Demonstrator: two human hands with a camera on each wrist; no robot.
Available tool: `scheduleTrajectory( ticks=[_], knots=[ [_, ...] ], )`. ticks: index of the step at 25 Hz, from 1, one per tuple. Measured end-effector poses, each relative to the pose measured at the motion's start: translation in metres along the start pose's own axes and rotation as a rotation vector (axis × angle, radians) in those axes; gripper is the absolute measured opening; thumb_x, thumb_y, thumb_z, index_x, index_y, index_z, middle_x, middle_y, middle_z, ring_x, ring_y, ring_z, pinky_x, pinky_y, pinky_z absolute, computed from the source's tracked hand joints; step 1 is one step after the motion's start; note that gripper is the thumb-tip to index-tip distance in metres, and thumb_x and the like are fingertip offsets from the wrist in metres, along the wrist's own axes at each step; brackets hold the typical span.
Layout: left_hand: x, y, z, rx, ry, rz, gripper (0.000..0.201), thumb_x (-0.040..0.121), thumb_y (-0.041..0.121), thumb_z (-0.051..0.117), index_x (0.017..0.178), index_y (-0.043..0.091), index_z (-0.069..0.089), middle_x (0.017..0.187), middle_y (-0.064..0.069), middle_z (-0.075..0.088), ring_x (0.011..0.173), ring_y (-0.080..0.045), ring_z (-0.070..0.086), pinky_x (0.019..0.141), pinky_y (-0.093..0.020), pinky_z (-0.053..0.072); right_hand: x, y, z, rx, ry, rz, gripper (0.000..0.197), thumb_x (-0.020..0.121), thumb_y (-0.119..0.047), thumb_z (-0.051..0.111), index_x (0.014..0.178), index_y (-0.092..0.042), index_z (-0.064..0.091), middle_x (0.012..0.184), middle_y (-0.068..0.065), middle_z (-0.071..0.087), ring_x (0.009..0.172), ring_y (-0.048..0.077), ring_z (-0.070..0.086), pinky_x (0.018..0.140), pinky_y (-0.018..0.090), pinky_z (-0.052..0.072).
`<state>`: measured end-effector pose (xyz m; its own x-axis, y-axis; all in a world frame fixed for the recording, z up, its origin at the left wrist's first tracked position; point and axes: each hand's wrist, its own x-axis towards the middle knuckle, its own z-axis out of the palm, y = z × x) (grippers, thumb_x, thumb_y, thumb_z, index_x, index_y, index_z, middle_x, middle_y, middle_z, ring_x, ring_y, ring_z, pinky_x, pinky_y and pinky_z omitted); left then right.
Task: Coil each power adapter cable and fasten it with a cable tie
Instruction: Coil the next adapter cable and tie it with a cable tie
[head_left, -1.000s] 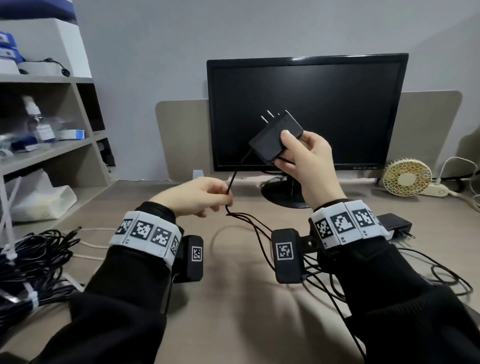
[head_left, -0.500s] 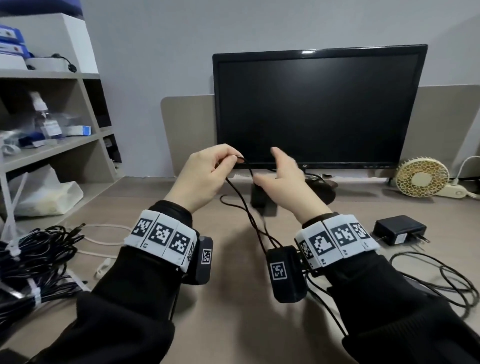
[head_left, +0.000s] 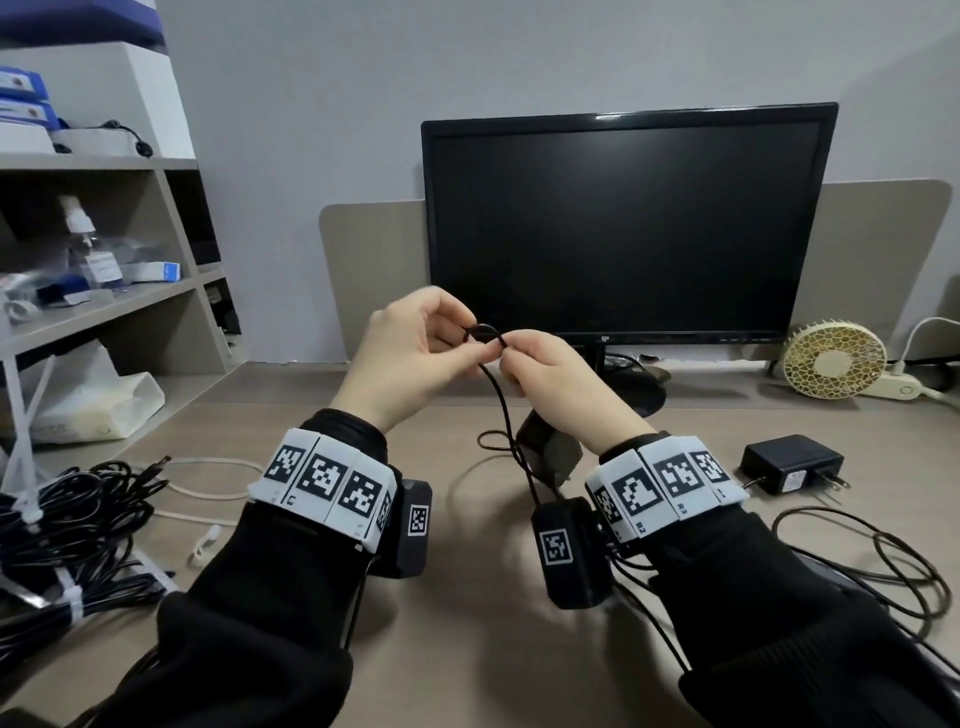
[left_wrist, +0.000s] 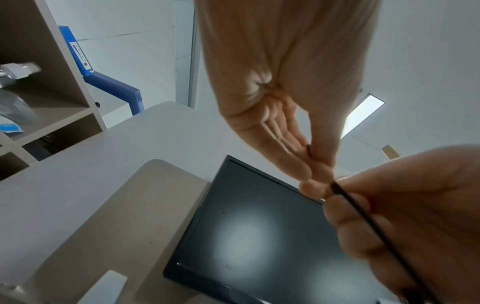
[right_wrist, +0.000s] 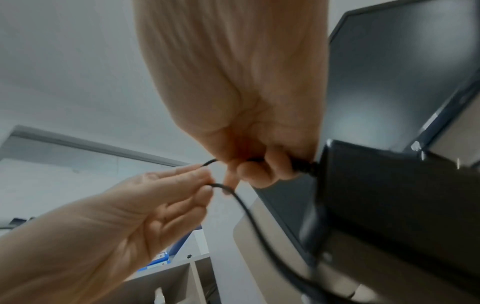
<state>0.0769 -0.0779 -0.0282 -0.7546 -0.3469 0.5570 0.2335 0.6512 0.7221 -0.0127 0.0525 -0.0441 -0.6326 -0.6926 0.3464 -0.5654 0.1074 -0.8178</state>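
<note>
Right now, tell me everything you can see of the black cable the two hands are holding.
The cable is thin, black and round, apparently rubber-coated. Near its adapter end it bends into a small loop between the hands, above the desk. The left hand pinches it between thumb and fingertips; the right hand curls round the thicker strain relief where it enters the black power adapter, which hangs below that hand. From the pinch, the cable drops toward the desk and passes behind the right wrist; its far end is hidden.

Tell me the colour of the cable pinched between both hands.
Black; the cable shows best in the head view.
</note>
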Motion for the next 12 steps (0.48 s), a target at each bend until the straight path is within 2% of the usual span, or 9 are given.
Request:
scheduleTrajectory(
  ticks=[1,3,5,6,9,12],
  knots=[
    [0.0,0.001,-0.002,-0.035,0.09,0.011,0.019,0.077,0.008,0.077,0.083,0.014,0.06,0.076,-0.008,0.07,0.065,-0.018,0.071,0.063,-0.029,0.056,0.001,0.0,0.002,-0.007,-0.064,0.01,0.024,0.097,-0.018,0.043,0.088,-0.027,0.063,0.072,-0.012,0.056,0.062,-0.002,0.048,0.065,0.019,0.034],
    [0.001,0.004,-0.005,-0.07,0.161,0.035,0.018,0.076,0.007,0.077,0.08,0.011,0.06,0.074,-0.011,0.07,0.063,-0.019,0.071,0.062,-0.029,0.057,0.0,-0.001,0.007,-0.04,-0.187,0.006,0.017,0.098,-0.025,0.045,0.09,-0.026,0.061,0.077,-0.012,0.062,0.069,-0.001,0.049,0.072,0.023,0.035],
    [-0.001,0.006,-0.005,-0.117,0.15,0.043,0.018,0.077,0.007,0.077,0.079,0.009,0.059,0.075,-0.013,0.069,0.063,-0.02,0.07,0.06,-0.028,0.057,-0.001,-0.003,0.011,-0.065,-0.215,-0.017,0.021,0.098,-0.02,0.044,0.081,-0.022,0.056,0.069,-0.01,0.059,0.064,0.001,0.047,0.069,0.024,0.035],
    [-0.001,0.008,-0.005,-0.152,0.135,0.044,0.019,0.078,0.007,0.076,0.08,0.01,0.058,0.077,-0.013,0.069,0.065,-0.021,0.071,0.06,-0.028,0.057,-0.002,-0.005,0.009,-0.047,-0.176,-0.019,0.024,0.098,-0.017,0.042,0.077,-0.019,0.053,0.065,-0.009,0.053,0.06,0.004,0.044,0.065,0.024,0.035],
    [-0.002,0.008,0.004,-0.19,-0.01,-0.027,0.017,0.087,0.014,0.068,0.085,0.017,0.051,0.087,-0.009,0.067,0.07,-0.017,0.07,0.059,-0.029,0.057,-0.002,-0.01,-0.004,0.108,0.025,-0.005,0.025,0.097,-0.012,0.04,0.076,-0.016,0.054,0.057,-0.005,0.046,0.052,0.007,0.041,0.054,0.022,0.036],
    [-0.006,0.009,0.028,-0.196,-0.253,-0.155,0.005,0.096,0.021,0.053,0.096,0.016,0.051,0.095,-0.009,0.068,0.08,-0.015,0.069,0.068,-0.032,0.057,-0.003,-0.014,-0.022,0.281,0.148,0.025,0.026,0.097,-0.008,0.039,0.08,-0.015,0.058,0.053,-0.004,0.052,0.05,0.009,0.048,0.053,0.023,0.043]
  ],
)
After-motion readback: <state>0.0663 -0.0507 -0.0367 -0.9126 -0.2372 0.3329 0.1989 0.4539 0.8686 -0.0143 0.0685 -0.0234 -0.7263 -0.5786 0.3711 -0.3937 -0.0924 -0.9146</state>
